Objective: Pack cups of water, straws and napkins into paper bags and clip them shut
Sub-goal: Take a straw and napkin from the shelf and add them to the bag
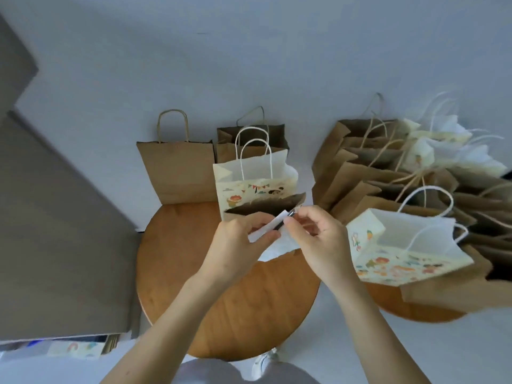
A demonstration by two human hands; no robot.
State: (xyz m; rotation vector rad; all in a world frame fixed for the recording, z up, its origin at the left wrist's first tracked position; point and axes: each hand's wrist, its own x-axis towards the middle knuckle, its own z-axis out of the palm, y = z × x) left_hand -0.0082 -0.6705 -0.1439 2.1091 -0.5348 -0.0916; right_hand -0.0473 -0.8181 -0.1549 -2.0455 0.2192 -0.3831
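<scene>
Both hands meet over the round wooden table (221, 309): left hand (243, 239) pinches a white napkin (279, 245), right hand (313, 231) grips a dark clip (288, 217) beside the open brown bag (266, 207). Clipping seems underway; next, presumably press it shut.

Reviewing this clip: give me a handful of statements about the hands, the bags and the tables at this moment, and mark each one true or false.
1. Both hands are at the mouth of a brown paper bag on the round wooden table. True.
2. The left hand is resting flat on the tabletop. False: it is raised and pinches white paper beside the right hand.
3. A white illustrated bag stands directly behind the brown bag. True.
4. The second table, on the right, holds a single bag. False: it is crowded with many bags, brown and white.
5. The brown bag farthest left has no handle. False: a brown loop handle stands up from its top.
</scene>
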